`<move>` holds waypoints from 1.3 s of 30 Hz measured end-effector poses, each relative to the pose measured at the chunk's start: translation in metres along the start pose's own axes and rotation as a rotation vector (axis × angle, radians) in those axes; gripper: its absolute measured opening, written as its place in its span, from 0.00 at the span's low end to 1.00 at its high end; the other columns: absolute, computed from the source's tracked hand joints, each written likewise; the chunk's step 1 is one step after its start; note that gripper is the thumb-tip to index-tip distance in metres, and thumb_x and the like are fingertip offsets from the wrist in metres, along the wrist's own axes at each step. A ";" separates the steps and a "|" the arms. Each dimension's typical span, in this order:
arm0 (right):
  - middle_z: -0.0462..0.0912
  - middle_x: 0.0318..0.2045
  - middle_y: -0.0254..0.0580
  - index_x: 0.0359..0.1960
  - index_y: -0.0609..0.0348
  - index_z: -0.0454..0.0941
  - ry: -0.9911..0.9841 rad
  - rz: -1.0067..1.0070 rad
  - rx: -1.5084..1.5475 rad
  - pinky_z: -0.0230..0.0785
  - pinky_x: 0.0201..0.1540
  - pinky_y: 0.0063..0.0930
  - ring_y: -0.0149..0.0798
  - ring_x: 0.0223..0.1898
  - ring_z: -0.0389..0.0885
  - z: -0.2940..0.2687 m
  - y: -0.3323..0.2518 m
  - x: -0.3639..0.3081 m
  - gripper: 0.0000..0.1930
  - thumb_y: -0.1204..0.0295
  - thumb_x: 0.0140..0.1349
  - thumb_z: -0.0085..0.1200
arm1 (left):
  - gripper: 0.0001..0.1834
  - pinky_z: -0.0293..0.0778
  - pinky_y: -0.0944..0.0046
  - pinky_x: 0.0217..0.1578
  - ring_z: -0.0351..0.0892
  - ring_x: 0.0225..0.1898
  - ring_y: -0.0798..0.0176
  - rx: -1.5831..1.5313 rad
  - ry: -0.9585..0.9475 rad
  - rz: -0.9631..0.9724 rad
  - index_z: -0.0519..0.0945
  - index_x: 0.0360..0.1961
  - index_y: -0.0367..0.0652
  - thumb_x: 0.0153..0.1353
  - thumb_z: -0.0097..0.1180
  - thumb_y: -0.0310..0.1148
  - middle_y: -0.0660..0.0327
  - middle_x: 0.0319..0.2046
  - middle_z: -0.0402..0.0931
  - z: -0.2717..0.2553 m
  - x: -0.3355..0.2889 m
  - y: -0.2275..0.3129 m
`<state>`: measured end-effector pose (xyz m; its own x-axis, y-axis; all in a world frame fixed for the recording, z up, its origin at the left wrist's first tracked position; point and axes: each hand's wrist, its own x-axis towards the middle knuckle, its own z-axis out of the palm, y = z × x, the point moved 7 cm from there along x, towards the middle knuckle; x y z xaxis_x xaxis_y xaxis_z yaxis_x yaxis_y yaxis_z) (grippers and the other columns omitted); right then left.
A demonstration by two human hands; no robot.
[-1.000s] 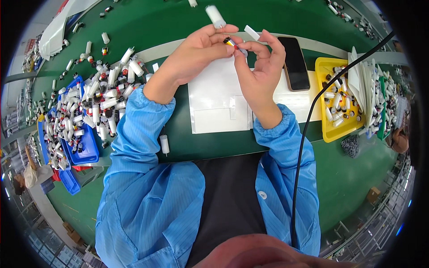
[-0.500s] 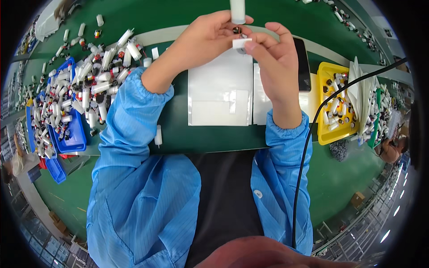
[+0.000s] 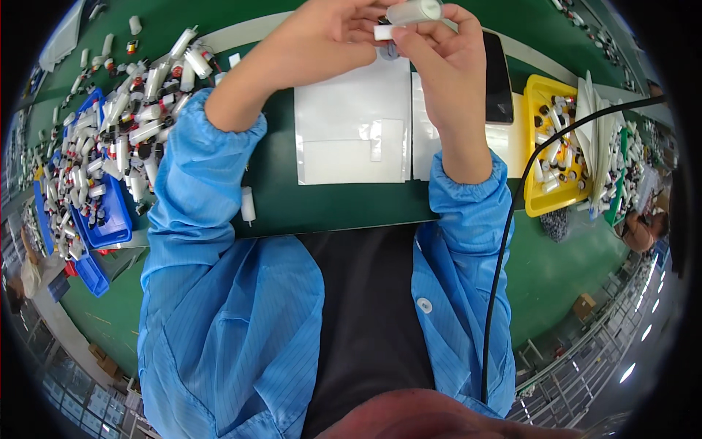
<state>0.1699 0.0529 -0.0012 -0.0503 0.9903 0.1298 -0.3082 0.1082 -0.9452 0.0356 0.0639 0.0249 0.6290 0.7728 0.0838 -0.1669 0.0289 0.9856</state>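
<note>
Up at the far edge of the view, my two hands meet over the table. My left hand (image 3: pixel 325 40) is closed, its fingertips at the dark end of a translucent white cylinder (image 3: pixel 417 11), which leans to the right. Between the thumb and fingers of my right hand (image 3: pixel 453 73) is a small white block-like piece (image 3: pixel 384 32), just below the cylinder. A small grey rounded part (image 3: pixel 390 51) shows under that piece. My fingers partly hide where the parts meet. Beneath my hands lies a clear plastic bag (image 3: pixel 333 164) with white paper-like pieces.
Many white cylinders with red and black ends heap over a blue tray (image 3: pixel 121 233) at left. One loose cylinder (image 3: pixel 247 205) lies near the front edge. At right are a dark phone-like slab (image 3: pixel 499 88), a yellow tray (image 3: pixel 541 206) of parts and a black cable (image 3: pixel 504 245).
The cylinder has gone from upright to tilted rightward, its end now toward my right fingers. Both hands sit higher in the view, and the white piece stays pinched.
</note>
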 end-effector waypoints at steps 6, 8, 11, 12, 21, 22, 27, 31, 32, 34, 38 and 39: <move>0.78 0.42 0.40 0.54 0.61 0.60 0.064 -0.109 -0.036 0.75 0.40 0.20 0.28 0.39 0.80 0.001 -0.006 -0.004 0.23 0.87 0.61 0.56 | 0.21 0.73 0.68 0.54 0.75 0.55 0.66 -0.039 -0.021 -0.013 0.69 0.62 0.33 0.68 0.49 0.16 0.57 0.53 0.76 0.000 0.007 -0.007; 0.77 0.42 0.41 0.57 0.62 0.59 0.077 -0.178 -0.262 0.75 0.40 0.20 0.28 0.39 0.80 0.003 -0.017 -0.007 0.26 0.86 0.60 0.58 | 0.22 0.73 0.67 0.54 0.75 0.55 0.66 -0.063 -0.042 0.009 0.68 0.64 0.32 0.69 0.49 0.17 0.56 0.55 0.76 -0.003 0.006 -0.013; 0.77 0.43 0.42 0.62 0.63 0.57 0.101 -0.121 -0.592 0.75 0.42 0.22 0.30 0.42 0.80 0.001 -0.038 -0.006 0.32 0.85 0.59 0.62 | 0.26 0.74 0.65 0.55 0.76 0.56 0.64 -0.094 -0.120 0.071 0.64 0.68 0.33 0.69 0.49 0.17 0.54 0.58 0.75 -0.007 0.008 -0.021; 0.77 0.44 0.43 0.63 0.63 0.57 0.089 0.007 -0.479 0.75 0.42 0.22 0.31 0.43 0.81 -0.005 -0.037 0.001 0.34 0.84 0.58 0.63 | 0.27 0.74 0.64 0.56 0.76 0.56 0.64 -0.099 -0.139 0.097 0.63 0.69 0.33 0.70 0.49 0.17 0.53 0.59 0.74 -0.006 0.008 -0.019; 0.82 0.36 0.41 0.45 0.66 0.78 -0.099 -0.045 -0.706 0.72 0.40 0.22 0.31 0.37 0.80 -0.016 -0.020 -0.034 0.12 0.78 0.60 0.62 | 0.26 0.81 0.67 0.48 0.85 0.44 0.67 0.181 0.187 0.062 0.72 0.61 0.33 0.62 0.60 0.17 0.54 0.44 0.85 -0.035 -0.024 0.036; 0.80 0.34 0.47 0.47 0.65 0.80 -0.272 -0.095 -1.028 0.73 0.38 0.28 0.40 0.33 0.80 -0.002 -0.028 -0.053 0.14 0.76 0.59 0.61 | 0.26 0.81 0.68 0.46 0.85 0.43 0.68 0.287 0.262 -0.003 0.74 0.61 0.36 0.61 0.63 0.21 0.54 0.43 0.85 -0.049 -0.033 0.045; 0.76 0.47 0.55 0.49 0.71 0.78 -0.521 -0.087 -1.282 0.74 0.51 0.41 0.55 0.48 0.79 0.029 -0.024 -0.103 0.17 0.80 0.56 0.57 | 0.26 0.81 0.63 0.45 0.86 0.41 0.58 1.144 0.405 -0.181 0.77 0.59 0.38 0.58 0.65 0.29 0.50 0.43 0.85 -0.147 -0.053 0.065; 0.76 0.49 0.55 0.49 0.71 0.77 -0.508 -0.080 -1.278 0.74 0.53 0.40 0.55 0.49 0.79 0.029 -0.023 -0.103 0.18 0.82 0.56 0.56 | 0.28 0.80 0.56 0.49 0.85 0.46 0.49 1.440 0.258 -0.356 0.78 0.57 0.39 0.57 0.65 0.38 0.47 0.48 0.83 -0.219 -0.047 0.046; 0.76 0.50 0.55 0.49 0.71 0.77 -0.493 -0.098 -1.272 0.74 0.53 0.40 0.55 0.49 0.79 0.030 -0.024 -0.101 0.18 0.82 0.56 0.56 | 0.27 0.79 0.55 0.50 0.84 0.47 0.48 1.455 0.299 -0.347 0.79 0.57 0.39 0.57 0.64 0.39 0.47 0.49 0.83 -0.242 -0.040 0.050; 0.76 0.51 0.55 0.49 0.70 0.76 -0.512 -0.129 -1.286 0.74 0.53 0.40 0.55 0.50 0.79 0.037 -0.028 -0.098 0.17 0.82 0.55 0.56 | 0.27 0.77 0.53 0.53 0.83 0.50 0.47 1.463 0.394 -0.326 0.79 0.56 0.40 0.58 0.62 0.41 0.47 0.50 0.82 -0.297 -0.032 0.058; 0.76 0.50 0.58 0.49 0.70 0.76 -0.540 -0.093 -1.251 0.75 0.51 0.42 0.60 0.47 0.80 0.038 -0.024 -0.094 0.19 0.82 0.52 0.57 | 0.23 0.70 0.45 0.59 0.77 0.56 0.43 1.609 0.813 -0.312 0.79 0.56 0.42 0.60 0.53 0.39 0.50 0.54 0.79 -0.455 -0.043 0.026; 0.76 0.49 0.58 0.48 0.69 0.76 -0.540 -0.085 -1.247 0.75 0.50 0.42 0.60 0.46 0.80 0.042 -0.027 -0.091 0.19 0.82 0.52 0.57 | 0.22 0.66 0.43 0.62 0.74 0.59 0.44 1.628 0.960 -0.332 0.78 0.55 0.44 0.60 0.51 0.38 0.51 0.56 0.77 -0.483 -0.054 0.017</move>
<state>0.1425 -0.0436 0.0251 -0.5254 0.8504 0.0293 0.7123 0.4583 -0.5316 -0.3676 0.3292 -0.0336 -0.1815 0.9170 0.3552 0.9787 0.1333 0.1560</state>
